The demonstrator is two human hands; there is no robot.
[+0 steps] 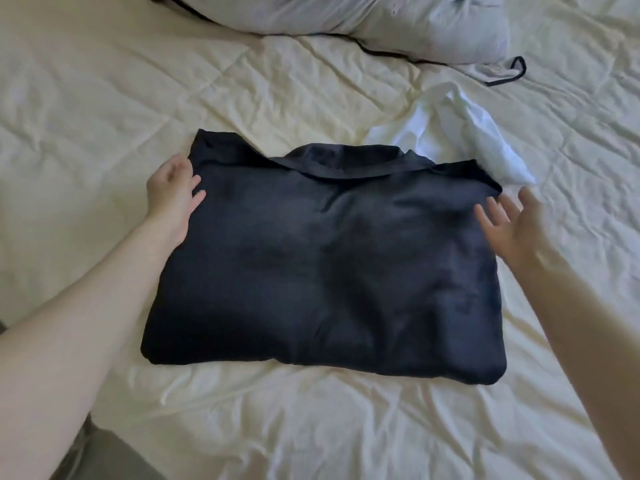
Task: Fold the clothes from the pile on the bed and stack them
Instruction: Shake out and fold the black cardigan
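Observation:
A dark navy garment lies folded into a broad rectangle in the middle of the bed, its collar edge at the far side. My left hand rests at its upper left edge with relaxed fingers touching the cloth. My right hand hovers at the upper right edge, fingers spread and holding nothing. A crumpled white garment lies just beyond the dark one, to the right.
The cream quilted bed cover stretches all around. A pale grey garment with black trim is heaped at the far edge, a black strap loop trailing from it. The bed's near left corner meets the floor.

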